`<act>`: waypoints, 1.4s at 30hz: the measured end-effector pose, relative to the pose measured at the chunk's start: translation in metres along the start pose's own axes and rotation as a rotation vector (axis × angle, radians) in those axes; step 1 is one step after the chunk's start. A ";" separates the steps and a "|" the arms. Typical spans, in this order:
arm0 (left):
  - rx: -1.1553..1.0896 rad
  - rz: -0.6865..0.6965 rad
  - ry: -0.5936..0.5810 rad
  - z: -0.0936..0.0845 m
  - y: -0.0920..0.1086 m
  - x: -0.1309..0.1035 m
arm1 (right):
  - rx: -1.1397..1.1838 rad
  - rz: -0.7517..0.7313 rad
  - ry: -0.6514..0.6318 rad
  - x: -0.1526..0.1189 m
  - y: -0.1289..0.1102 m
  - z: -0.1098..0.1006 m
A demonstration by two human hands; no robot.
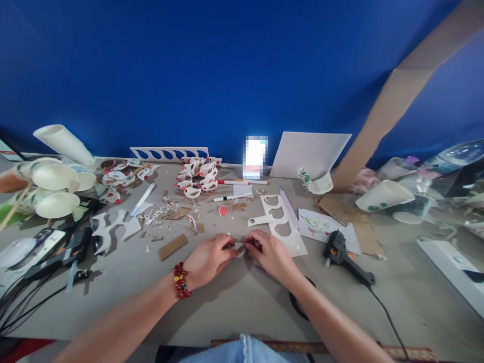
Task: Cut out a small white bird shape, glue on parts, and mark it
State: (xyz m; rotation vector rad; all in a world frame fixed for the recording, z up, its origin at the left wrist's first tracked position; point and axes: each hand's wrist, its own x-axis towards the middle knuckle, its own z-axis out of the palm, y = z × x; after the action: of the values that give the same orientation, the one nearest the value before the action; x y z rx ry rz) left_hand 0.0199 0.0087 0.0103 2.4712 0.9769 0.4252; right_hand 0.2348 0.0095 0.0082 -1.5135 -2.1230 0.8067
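My left hand point(212, 256), with a red bead bracelet point(181, 280) at its wrist, pinches one side of a small white piece point(239, 248) at the centre front of the table. On its other side my right hand point(267, 252) closes its fingers on the same piece. Fingers partly hide it, so its full shape cannot be made out. Just left of my left hand lies a brown cardboard strip point(173, 247). A white sheet with cut-out holes point(297, 243) is beyond my right hand. Farther back stand several white paper birds point(192, 191) with red beaks.
A black glue gun point(350, 262) with its cord lies at the right, beside a drawing point(327, 228). Paper cups point(56, 204) and another tool point(64, 254) with cables occupy the left. Cardboard scraps point(177, 213), pens and a lit phone point(255, 157) are farther back.
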 end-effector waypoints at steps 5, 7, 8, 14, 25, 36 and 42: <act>-0.007 0.000 -0.006 -0.002 0.001 0.002 | 0.065 -0.176 -0.021 -0.003 0.004 -0.003; -0.013 -0.001 -0.013 -0.003 0.002 0.003 | 0.067 -0.207 -0.043 -0.005 0.006 -0.002; -0.017 -0.002 -0.015 -0.003 0.002 0.003 | 0.064 -0.208 -0.050 -0.005 0.006 -0.002; -0.015 0.015 -0.003 -0.003 0.001 0.001 | 0.106 -0.204 -0.096 -0.003 0.011 -0.008; 0.030 0.029 -0.003 -0.002 0.003 0.003 | -0.118 -0.320 -0.180 -0.006 0.009 -0.021; 0.087 0.037 -0.020 -0.001 0.004 0.003 | -0.060 -0.172 -0.079 -0.003 0.009 -0.014; 0.066 0.034 -0.003 -0.001 0.005 0.004 | -0.080 -0.123 -0.078 -0.004 0.006 -0.008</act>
State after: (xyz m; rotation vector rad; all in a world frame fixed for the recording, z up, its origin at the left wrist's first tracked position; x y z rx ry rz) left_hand 0.0252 0.0081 0.0144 2.5496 0.9642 0.4068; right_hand 0.2452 0.0093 0.0104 -1.3957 -2.3055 0.7567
